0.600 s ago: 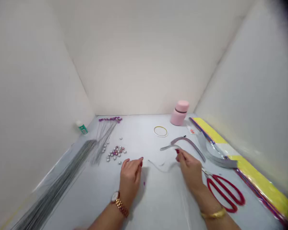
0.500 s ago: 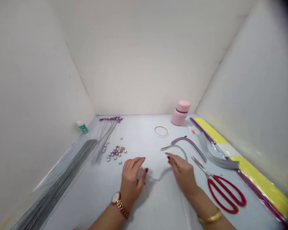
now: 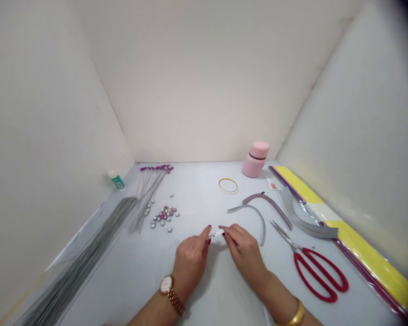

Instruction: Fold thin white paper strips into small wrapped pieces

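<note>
In the head view a short stretch of narrow whitish paper strip (image 3: 216, 233) spans the gap between my two hands. My left hand (image 3: 191, 257) pinches one end between thumb and forefinger. At the other end my right hand (image 3: 244, 250) also has thumb and fingertips pressed on it. The rest of the strip is mostly hidden by my fingers. A curved stack of silver paper strips (image 3: 258, 217) lies just beyond my right hand. Small silver and pink folded stars (image 3: 165, 215) are heaped beyond my left hand.
Red-handled scissors (image 3: 302, 251) lie at the right, near mauve strips (image 3: 272, 203) and wider grey strips (image 3: 302, 222). Behind are a tape ring (image 3: 228, 192) and pink flask (image 3: 255, 160). Left: grey wires (image 3: 88, 253), purple-tipped stems (image 3: 156, 169), glue stick (image 3: 117, 180). Yellow packets (image 3: 360, 244) line the right wall.
My hands have come closer together, the right moving left and the left slightly inward. The strip, formerly hanging as a loose blurred loop, is now held short between the fingertips.
</note>
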`<act>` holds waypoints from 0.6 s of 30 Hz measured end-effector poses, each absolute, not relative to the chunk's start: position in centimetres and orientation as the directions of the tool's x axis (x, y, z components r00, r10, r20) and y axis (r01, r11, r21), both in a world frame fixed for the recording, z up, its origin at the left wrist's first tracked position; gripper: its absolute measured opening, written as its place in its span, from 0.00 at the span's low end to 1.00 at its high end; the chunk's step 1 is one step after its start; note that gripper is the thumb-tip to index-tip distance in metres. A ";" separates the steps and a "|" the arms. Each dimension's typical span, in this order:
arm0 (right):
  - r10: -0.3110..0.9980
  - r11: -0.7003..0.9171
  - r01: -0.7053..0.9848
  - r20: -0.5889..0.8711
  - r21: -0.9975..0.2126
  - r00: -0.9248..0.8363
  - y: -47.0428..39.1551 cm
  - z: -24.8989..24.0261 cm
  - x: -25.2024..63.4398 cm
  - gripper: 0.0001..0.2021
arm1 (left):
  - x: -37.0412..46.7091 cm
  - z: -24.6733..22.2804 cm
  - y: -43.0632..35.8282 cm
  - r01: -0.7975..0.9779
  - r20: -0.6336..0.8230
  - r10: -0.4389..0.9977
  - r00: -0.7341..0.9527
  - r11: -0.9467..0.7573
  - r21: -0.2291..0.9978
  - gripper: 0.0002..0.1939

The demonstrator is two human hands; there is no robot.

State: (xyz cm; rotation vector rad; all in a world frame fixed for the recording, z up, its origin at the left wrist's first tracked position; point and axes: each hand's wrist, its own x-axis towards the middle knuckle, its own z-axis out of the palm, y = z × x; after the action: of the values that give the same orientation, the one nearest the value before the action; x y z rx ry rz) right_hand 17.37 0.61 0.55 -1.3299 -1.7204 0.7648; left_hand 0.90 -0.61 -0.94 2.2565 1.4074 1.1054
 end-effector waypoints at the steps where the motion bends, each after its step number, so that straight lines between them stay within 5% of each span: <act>1: 0.978 0.206 0.409 0.172 -0.889 -0.120 0.4 0.6 17.1 0.11 | 0.9 -0.9 -0.6 0.632 0.441 0.874 0.205 -0.462 0.622 0.13; 9: 0.976 -0.163 -0.051 -0.154 -0.985 -0.153 0.0 0.8 15.7 0.10 | 1.5 0.6 -0.8 0.462 0.321 0.933 0.163 -0.360 0.810 0.09; 18: 0.980 -0.192 -0.136 -0.182 -0.972 -0.079 -0.1 0.3 15.6 0.06 | 2.0 0.9 -1.1 0.238 0.121 0.977 0.173 -0.161 0.958 0.06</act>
State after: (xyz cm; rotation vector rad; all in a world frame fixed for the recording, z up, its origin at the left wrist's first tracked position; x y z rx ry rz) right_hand 15.61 -0.11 0.33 -1.2037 -1.0536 1.4606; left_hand 1.99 -1.10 0.94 1.5729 1.1993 1.0626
